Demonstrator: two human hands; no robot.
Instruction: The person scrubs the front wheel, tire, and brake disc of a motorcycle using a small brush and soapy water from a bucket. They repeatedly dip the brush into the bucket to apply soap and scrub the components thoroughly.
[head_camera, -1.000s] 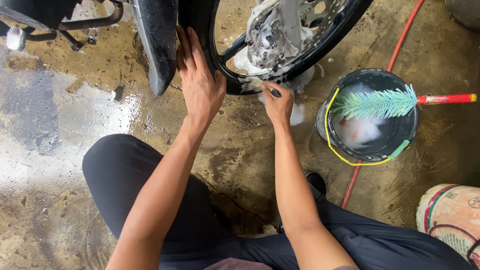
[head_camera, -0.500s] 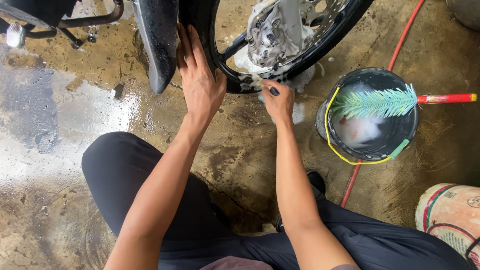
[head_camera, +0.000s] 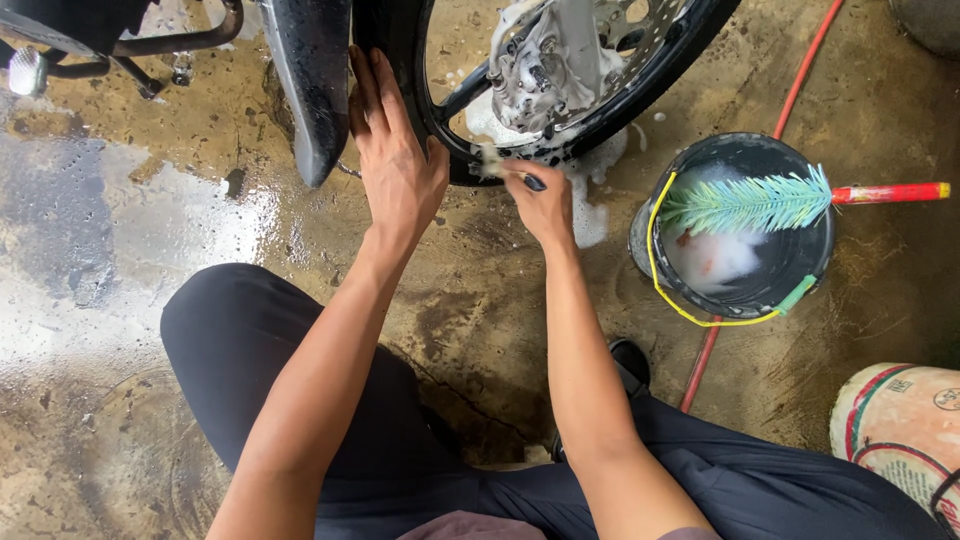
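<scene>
— Starting at the left edge of the floor (head_camera: 120, 260), what lies there?

— Wet concrete with a bright sheen of water, and near the top left corner a metal footpeg (head_camera: 25, 70) with dark frame tubes beside it. Just right of that hangs a black mudguard (head_camera: 310, 90), pointing down toward the floor.

— And the left hand (head_camera: 395, 165)?

— It lies flat against the black tyre (head_camera: 390, 40) of the motorcycle wheel, fingers stretched out and together, palm pressed to the rubber, gripping nothing. The thumb sticks out to the right, toward the rim.

— Where is the wheel itself?

— At the top edge, middle of the floor, standing upright on the concrete. Its hub and brake disc (head_camera: 560, 60) are coated in white suds, and foam has dripped onto the floor under the rim.

— What about the right hand (head_camera: 540, 205)?

— It is closed around a small dark-handled brush (head_camera: 525, 180), fingers curled tight, with the soapy tip touching the lower rim of the wheel, just beside the left hand's thumb.

— Further right?

— A black bucket (head_camera: 640, 240) with a yellow wire handle stands near the wheel, holding soapy water. A green bristle brush (head_camera: 750, 205) with a red handle rests across its mouth. A red hose (head_camera: 800, 70) runs over the floor behind the bucket. At the bottom right corner sits a pale sack (head_camera: 890, 430) with red stripes.

— And along the bottom edge?

— The person's knees in dark trousers (head_camera: 260, 350), squatting.
</scene>
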